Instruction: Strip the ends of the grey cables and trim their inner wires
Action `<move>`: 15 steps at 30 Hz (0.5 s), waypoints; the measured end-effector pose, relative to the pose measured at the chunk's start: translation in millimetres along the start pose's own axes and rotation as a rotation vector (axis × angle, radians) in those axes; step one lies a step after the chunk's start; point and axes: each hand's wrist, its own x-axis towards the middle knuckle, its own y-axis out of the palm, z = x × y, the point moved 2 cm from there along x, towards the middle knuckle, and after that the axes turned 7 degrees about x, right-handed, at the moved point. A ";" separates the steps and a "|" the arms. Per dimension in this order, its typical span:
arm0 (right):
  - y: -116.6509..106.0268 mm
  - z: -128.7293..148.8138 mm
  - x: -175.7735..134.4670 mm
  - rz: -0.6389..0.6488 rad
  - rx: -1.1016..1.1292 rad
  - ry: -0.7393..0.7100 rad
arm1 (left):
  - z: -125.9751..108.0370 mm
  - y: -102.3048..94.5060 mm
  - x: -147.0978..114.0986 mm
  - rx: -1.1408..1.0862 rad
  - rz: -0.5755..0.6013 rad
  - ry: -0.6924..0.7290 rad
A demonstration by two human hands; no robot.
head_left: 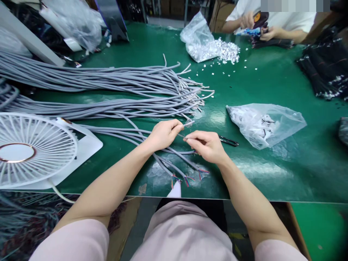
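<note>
My left hand [165, 134] is closed on a grey cable near its end, in the middle of the table. Just right of it, the fingertips of my right hand [206, 145] pinch the thin tip of that same cable. Below my hands lie several grey cables [174, 167] whose stripped ends fan out into coloured wires [187, 179]. Behind my hands rest two thick bundles of grey cables [108, 79], their ends pointing right. Black snips [230, 140] lie beside my right hand, partly hidden behind it.
A white fan [38, 148] stands at the left. To the right is a clear bag [266, 123] with white pieces. Farther back, another bag [199, 41] spills small shiny pieces. A co-worker's hands [268, 33] handle a tool near black cables [326, 67].
</note>
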 end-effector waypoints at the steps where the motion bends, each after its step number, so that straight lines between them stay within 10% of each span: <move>1: -2.1 5.3 -2.7 0.040 -0.003 -0.042 | 0.6 0.9 0.2 0.013 -0.011 -0.003; 8: -33.4 7.9 -6.0 -0.157 -0.413 -0.162 | -0.5 -2.0 -1.6 0.036 -0.084 0.049; 15: -35.5 -2.8 -6.1 -0.092 -0.690 -0.107 | -1.7 -5.1 -4.2 0.063 -0.094 0.120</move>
